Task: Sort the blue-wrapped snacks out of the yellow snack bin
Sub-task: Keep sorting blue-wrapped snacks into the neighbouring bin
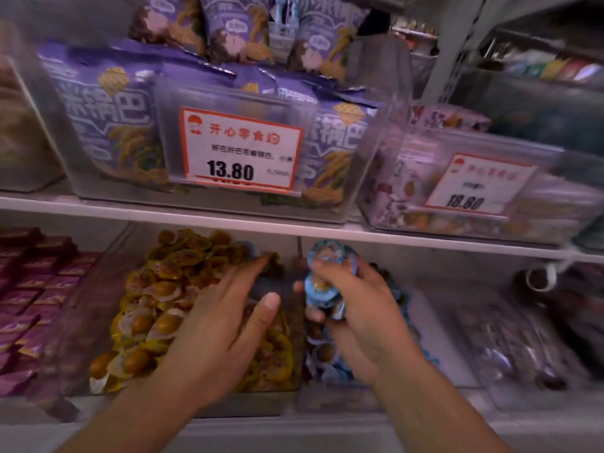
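On the lower shelf, the yellow snack bin [183,407] holds a heap of yellow-wrapped snacks [157,308]. The left hand [215,325] lies flat on this heap, fingers straight and spread, gripping nothing. The right hand [353,308] is raised over the neighbouring bin [434,322], just to the right, fingers curled around a stack of blue-wrapped snacks [327,279]. More blue-wrapped pieces lie below that hand in the same bin. On the upper shelf [130,209], a clear bin of purple bags [108,125] carries a price tag [242,148] reading 13.80.
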Tool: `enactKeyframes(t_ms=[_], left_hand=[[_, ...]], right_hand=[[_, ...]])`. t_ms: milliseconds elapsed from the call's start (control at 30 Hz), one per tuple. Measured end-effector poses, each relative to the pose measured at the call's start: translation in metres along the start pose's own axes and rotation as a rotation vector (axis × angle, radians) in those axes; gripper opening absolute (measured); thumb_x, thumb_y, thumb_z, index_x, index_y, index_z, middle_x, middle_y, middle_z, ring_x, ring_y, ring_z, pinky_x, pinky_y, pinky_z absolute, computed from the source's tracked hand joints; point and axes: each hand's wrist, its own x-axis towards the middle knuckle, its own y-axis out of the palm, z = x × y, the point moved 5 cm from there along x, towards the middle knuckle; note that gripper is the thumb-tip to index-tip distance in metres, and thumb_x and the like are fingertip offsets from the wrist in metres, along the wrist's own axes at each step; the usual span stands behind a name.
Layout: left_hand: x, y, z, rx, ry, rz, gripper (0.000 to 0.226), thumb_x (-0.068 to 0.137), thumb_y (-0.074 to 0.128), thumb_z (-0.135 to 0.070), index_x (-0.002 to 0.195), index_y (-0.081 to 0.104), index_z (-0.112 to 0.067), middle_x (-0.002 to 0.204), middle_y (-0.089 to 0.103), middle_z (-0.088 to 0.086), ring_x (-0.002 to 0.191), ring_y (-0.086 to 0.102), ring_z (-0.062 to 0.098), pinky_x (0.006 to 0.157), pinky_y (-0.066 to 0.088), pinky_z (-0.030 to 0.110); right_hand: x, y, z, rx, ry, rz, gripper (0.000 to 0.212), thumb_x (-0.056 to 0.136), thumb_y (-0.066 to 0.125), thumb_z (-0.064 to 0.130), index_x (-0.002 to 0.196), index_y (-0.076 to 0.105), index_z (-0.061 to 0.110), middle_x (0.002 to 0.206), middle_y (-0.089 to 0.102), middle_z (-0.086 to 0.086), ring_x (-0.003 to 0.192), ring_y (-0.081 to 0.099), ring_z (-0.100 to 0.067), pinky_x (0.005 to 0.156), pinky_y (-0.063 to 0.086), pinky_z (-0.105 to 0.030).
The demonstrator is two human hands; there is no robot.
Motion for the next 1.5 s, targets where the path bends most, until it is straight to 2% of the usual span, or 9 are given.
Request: enactKeyframes(t_ms=[200, 367, 533, 633, 733, 867, 1100, 1267, 1500], left_hand=[[0.01, 0.015, 0.032, 0.442, 0.01, 0.254, 0.06, 0.095, 0.022, -0.059, 0.13, 0.061, -0.03, 0.137, 0.057, -0.006, 0.135, 0.045, 0.019, 0.115, 0.03, 0.047], [0.012, 0.002, 0.056, 0.574, -0.058, 0.344, 0.07, 0.088, 0.012, -0.067, 0.125, 0.063, -0.036, 0.139, 0.056, -0.011, 0.128, 0.052, 0.018, 0.115, 0.026, 0.048], [0.007, -0.015, 0.071, 0.608, -0.084, 0.364, 0.072, 0.082, 0.011, -0.066, 0.129, 0.059, -0.041, 0.138, 0.054, -0.016, 0.129, 0.052, 0.015, 0.119, 0.016, 0.046], [-0.002, -0.024, 0.072, 0.562, -0.051, 0.324, 0.058, 0.087, 0.028, -0.059, 0.124, 0.066, -0.034, 0.132, 0.062, -0.007, 0.129, 0.054, 0.024, 0.117, 0.021, 0.053], [-0.01, -0.032, 0.077, 0.565, -0.081, 0.296, 0.052, 0.093, 0.036, -0.06, 0.131, 0.059, -0.033, 0.146, 0.049, -0.005, 0.137, 0.044, 0.025, 0.119, 0.016, 0.052], [-0.021, -0.034, 0.08, 0.503, -0.121, 0.193, 0.057, 0.093, 0.032, -0.061, 0.14, 0.045, -0.031, 0.161, 0.023, 0.003, 0.152, 0.008, 0.024, 0.122, 0.007, 0.048], [-0.031, -0.034, 0.09, 0.306, -0.212, 0.134, 0.067, 0.096, 0.038, -0.057, 0.152, 0.012, -0.033, 0.16, -0.023, -0.003, 0.146, -0.03, 0.031, 0.121, -0.002, 0.049], [-0.038, -0.028, 0.094, 0.258, -0.352, 0.214, 0.074, 0.094, 0.041, -0.058, 0.15, 0.003, -0.028, 0.162, -0.018, 0.017, 0.149, -0.014, 0.04, 0.123, 0.009, 0.05], [-0.032, -0.023, 0.102, 0.074, -0.553, 0.296, 0.111, 0.075, 0.046, -0.083, 0.151, -0.02, -0.037, 0.161, -0.022, 0.019, 0.145, 0.017, 0.049, 0.117, 0.027, 0.053]], right_hand=[[0.038, -0.109, 0.025, -0.568, -0.04, -0.313, 0.012, 0.089, 0.065, 0.025, 0.096, 0.075, 0.025, 0.108, 0.073, 0.0, 0.105, 0.067, -0.022, 0.096, 0.053, -0.042], [0.031, -0.114, 0.047, -0.534, -0.308, -0.425, 0.02, 0.087, 0.061, 0.005, 0.087, 0.077, 0.018, 0.091, 0.077, 0.004, 0.095, 0.07, -0.012, 0.084, 0.053, -0.027], [-0.01, -0.02, 0.044, -0.697, -0.527, -0.13, 0.024, 0.087, 0.054, 0.02, 0.096, 0.074, 0.028, 0.087, 0.075, 0.017, 0.082, 0.069, -0.002, 0.071, 0.053, -0.015], [-0.003, 0.054, 0.009, -0.783, -0.371, 0.155, 0.025, 0.084, 0.051, 0.029, 0.092, 0.069, 0.045, 0.077, 0.069, 0.028, 0.069, 0.065, 0.005, 0.057, 0.045, -0.01], [0.046, 0.107, -0.038, -1.083, -0.176, 0.301, 0.023, 0.094, 0.049, 0.029, 0.103, 0.069, 0.036, 0.102, 0.071, 0.014, 0.106, 0.065, -0.011, 0.085, 0.05, -0.025], [0.115, 0.093, -0.075, -1.627, 0.053, 0.074, 0.039, 0.106, 0.03, 0.022, 0.138, 0.048, 0.008, 0.14, 0.051, -0.023, 0.13, 0.05, -0.038, 0.107, 0.041, -0.04], [0.143, 0.079, -0.108, -0.927, 0.282, -0.074, 0.054, 0.1, 0.035, 0.055, 0.122, 0.064, 0.016, 0.133, 0.061, -0.015, 0.112, 0.063, -0.026, 0.096, 0.051, -0.035], [0.147, 0.072, -0.109, -0.899, 0.335, -0.08, 0.055, 0.096, 0.041, 0.057, 0.124, 0.065, 0.017, 0.127, 0.065, -0.014, 0.113, 0.061, -0.032, 0.105, 0.046, -0.042], [0.137, 0.077, -0.125, -0.732, 0.455, -0.061, 0.037, 0.091, 0.052, 0.04, 0.09, 0.075, 0.01, 0.082, 0.075, -0.016, 0.074, 0.073, -0.029, 0.064, 0.059, -0.033]])
